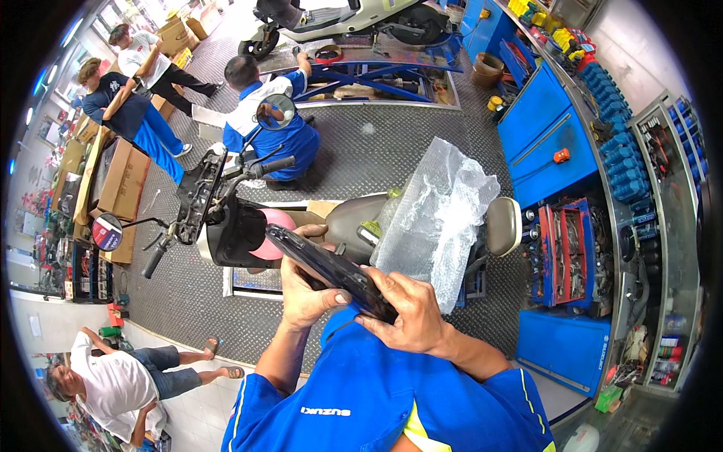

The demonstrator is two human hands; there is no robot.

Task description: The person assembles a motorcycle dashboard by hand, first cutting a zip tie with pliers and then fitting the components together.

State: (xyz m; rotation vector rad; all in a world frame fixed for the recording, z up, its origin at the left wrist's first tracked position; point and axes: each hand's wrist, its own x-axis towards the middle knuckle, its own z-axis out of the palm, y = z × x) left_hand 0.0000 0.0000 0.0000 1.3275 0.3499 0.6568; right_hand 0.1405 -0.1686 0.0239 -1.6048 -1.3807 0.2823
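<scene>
Panel (331, 265), glossy black, aslant, near scooter seat (352, 220). Left hand (303, 296): clamped on panel, thumb at near edge, fingertips beyond far edge. Right hand (413, 315): clamped about right end.

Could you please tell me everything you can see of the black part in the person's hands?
The black part is long and glossy, apparently smooth plastic. It slants from upper left to lower right in the picture, held up in front of the blue shirt. The left hand grips around its middle, the right hand its lower end. Its underside is hidden.
</scene>
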